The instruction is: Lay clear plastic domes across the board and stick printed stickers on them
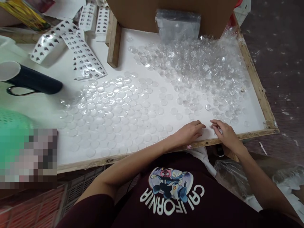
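Note:
Near the front edge of the white tabletop (pixel 163 145), my two hands face each other a small gap apart. My left hand (pixel 190 131) has its fingers bent together and pointing right; anything in them is too small to make out. My right hand (pixel 224 133) is curled, thumb and fingers drawn together, and what it may hold is hidden. Clear round discs (pixel 109 114) lie spread flat in rows to the left. Beyond my hands, a heap of loose clear discs (pixel 197 63) covers the right back of the table.
A wooden rim (pixel 255 76) borders the table. At the back stand a cardboard panel (pixel 137 15), a clear plastic bag (pixel 178 27) and a wooden block (pixel 114 44). Printed sticker strips (pixel 83 53), a dark mug (pixel 35 79) and a green basket (pixel 14 122) are at left.

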`<state>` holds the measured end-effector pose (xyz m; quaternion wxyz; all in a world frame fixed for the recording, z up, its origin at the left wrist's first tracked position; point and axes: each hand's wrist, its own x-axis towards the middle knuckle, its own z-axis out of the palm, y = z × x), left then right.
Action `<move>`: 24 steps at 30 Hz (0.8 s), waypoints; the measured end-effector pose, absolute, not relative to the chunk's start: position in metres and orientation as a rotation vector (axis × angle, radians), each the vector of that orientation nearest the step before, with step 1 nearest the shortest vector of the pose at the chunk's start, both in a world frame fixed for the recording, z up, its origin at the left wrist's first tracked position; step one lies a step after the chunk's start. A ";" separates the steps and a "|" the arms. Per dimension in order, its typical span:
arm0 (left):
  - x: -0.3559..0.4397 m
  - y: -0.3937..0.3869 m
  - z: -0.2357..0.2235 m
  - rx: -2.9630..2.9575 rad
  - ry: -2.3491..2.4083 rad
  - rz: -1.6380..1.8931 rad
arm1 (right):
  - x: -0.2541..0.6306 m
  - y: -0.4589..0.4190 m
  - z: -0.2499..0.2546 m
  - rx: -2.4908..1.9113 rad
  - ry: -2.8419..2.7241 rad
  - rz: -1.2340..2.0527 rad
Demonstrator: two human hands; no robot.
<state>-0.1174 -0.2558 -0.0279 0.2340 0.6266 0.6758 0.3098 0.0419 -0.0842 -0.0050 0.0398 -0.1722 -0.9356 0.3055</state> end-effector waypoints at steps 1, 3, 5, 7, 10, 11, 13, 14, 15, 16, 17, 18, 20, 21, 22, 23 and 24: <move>-0.118 -0.256 -0.027 1.747 1.871 0.840 | 0.042 -0.084 -0.006 -0.543 -2.858 0.939; -0.119 -0.257 -0.025 1.802 1.900 0.789 | 0.043 -0.083 -0.007 -0.562 -2.842 0.913; -0.119 -0.257 -0.022 1.863 1.911 0.714 | 0.043 -0.083 -0.008 -0.568 -2.837 0.888; -0.118 -0.258 -0.019 1.922 1.917 0.638 | 0.043 -0.084 -0.007 -0.531 -2.853 0.900; -0.119 -0.261 -0.016 1.984 1.943 0.543 | 0.044 -0.084 -0.004 -0.466 -2.881 0.940; -0.119 -0.263 -0.015 2.001 1.949 0.521 | 0.046 -0.083 -0.002 -0.478 -2.881 0.933; -0.122 -0.267 -0.013 2.033 1.944 0.492 | 0.050 -0.079 0.001 -0.534 -2.873 0.895; -0.123 -0.270 -0.013 2.046 1.933 0.486 | 0.053 -0.077 0.002 -0.564 -2.873 0.865; -0.124 -0.272 -0.013 2.058 1.920 0.484 | 0.056 -0.074 0.003 -0.589 -2.882 0.835; -0.125 -0.273 -0.013 2.067 1.907 0.486 | 0.059 -0.072 0.003 -0.606 -2.901 0.807; -0.125 -0.275 -0.013 2.073 1.896 0.490 | 0.062 -0.070 0.003 -0.622 -2.922 0.785; -0.125 -0.275 -0.014 2.079 1.884 0.494 | 0.064 -0.068 0.001 -0.639 -2.940 0.771; -0.123 -0.274 -0.015 2.104 1.852 0.495 | 0.065 -0.065 -0.003 -0.679 -2.962 0.784; -0.122 -0.272 -0.016 2.125 1.830 0.494 | 0.065 -0.064 -0.005 -0.702 -2.967 0.808; -0.121 -0.271 -0.016 2.149 1.807 0.492 | 0.063 -0.062 -0.008 -0.726 -2.969 0.836; -0.120 -0.269 -0.016 2.171 1.788 0.493 | 0.062 -0.061 -0.010 -0.745 -2.975 0.864; -0.119 -0.268 -0.015 2.185 1.778 0.500 | 0.060 -0.060 -0.011 -0.754 -2.984 0.884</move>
